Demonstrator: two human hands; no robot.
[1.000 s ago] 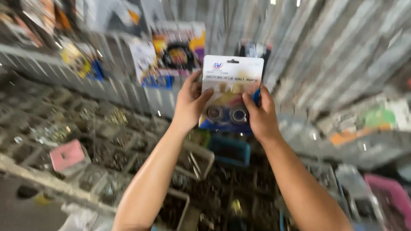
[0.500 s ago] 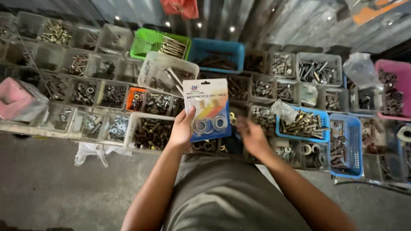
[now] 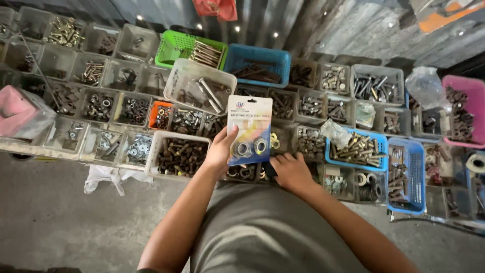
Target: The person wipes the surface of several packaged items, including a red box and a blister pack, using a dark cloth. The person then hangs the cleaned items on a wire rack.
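My left hand (image 3: 221,150) grips a carded blister pack (image 3: 249,130), white above and blue below, with two round metal bearings under the plastic. The pack stands upright over the rows of small bins. My right hand (image 3: 290,171) hovers just below and to the right of the pack, fingers curled, off the card and above a bin of metal rings (image 3: 246,172). Whether it touches anything in the bin is unclear.
Many small trays of bolts, nuts and washers cover the ground in rows. A white tub of dark bolts (image 3: 178,154) sits left of my hand. Green (image 3: 188,49), blue (image 3: 257,64) and pink (image 3: 463,108) baskets stand behind. Bare concrete floor (image 3: 60,217) lies lower left.
My view swung down from the hanging wall display to the bins. The right hand has let go of the pack and dropped below it; the left hand alone keeps it.
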